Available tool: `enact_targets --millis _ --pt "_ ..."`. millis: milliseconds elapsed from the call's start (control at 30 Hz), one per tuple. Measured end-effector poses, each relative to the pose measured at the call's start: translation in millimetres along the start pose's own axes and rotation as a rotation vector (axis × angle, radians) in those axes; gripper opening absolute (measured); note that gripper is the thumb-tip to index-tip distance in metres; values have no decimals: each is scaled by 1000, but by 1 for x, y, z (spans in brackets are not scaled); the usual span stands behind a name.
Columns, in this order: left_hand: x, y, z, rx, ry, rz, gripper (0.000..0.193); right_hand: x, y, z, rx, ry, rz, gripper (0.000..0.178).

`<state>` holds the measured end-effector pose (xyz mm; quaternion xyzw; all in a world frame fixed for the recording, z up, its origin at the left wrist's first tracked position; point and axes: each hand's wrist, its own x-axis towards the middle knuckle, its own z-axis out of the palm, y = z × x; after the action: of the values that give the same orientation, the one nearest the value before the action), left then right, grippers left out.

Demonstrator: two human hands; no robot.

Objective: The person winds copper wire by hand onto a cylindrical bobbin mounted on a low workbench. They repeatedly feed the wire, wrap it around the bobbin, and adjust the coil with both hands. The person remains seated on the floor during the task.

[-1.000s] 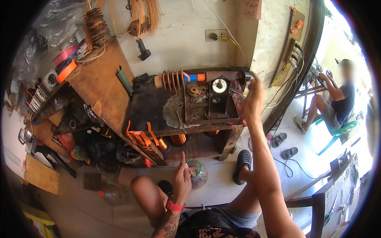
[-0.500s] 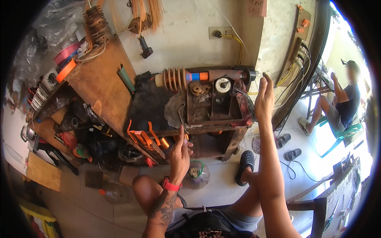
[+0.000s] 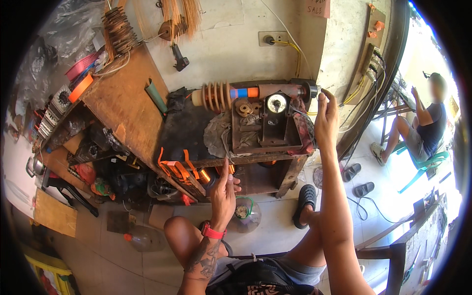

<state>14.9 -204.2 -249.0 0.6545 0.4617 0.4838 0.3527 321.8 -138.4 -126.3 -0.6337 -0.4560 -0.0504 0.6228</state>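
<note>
Seeing the ribbed former (image 3: 215, 96) mounted, its fullness unclear, I cannot tell whether my left grip (image 3: 224, 197) or right grip (image 3: 326, 123), near the far-right black knob (image 3: 310, 90), clamps anything.

Toward two o'clock, it cannot be told whether the grip of the right hand (image 3: 327, 118) touches the black knob (image 3: 309, 89). The marks on the dial (image 3: 277, 103), nearer one o'clock, are too small to read. Copper-coloured spools (image 3: 203, 175) near seven o'clock are partly hidden by the left hand (image 3: 223, 194) and the bench (image 3: 196, 160). The picture's edge cuts the hanging strands (image 3: 189, 14) at eleven o'clock and both forearms (image 3: 339, 246) around six. At three, a seated person's (image 3: 432, 118) face is blurred.
</note>
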Motion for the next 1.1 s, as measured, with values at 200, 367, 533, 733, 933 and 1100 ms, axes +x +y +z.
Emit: enact_targets --millis 200,367,533,733,933,1100 --pt "0 2 0 29 -8 -38 51 2 3 2 -6 35 -56 40" --pt "0 6 -1 49 7 -77 51 1 3 2 -9 18 -30 38" --pt "1 8 -2 76 13 -41 51 0 0 0 -19 18 -30 38" --pt "1 9 -3 76 5 -45 52 0 -2 -1 -1 -2 -6 39" --pt "0 10 -3 55 -3 -64 52 0 -2 -1 -1 8 -26 41" --pt "1 8 -3 66 0 -35 53 -1 -3 -2 -28 12 -41 41"
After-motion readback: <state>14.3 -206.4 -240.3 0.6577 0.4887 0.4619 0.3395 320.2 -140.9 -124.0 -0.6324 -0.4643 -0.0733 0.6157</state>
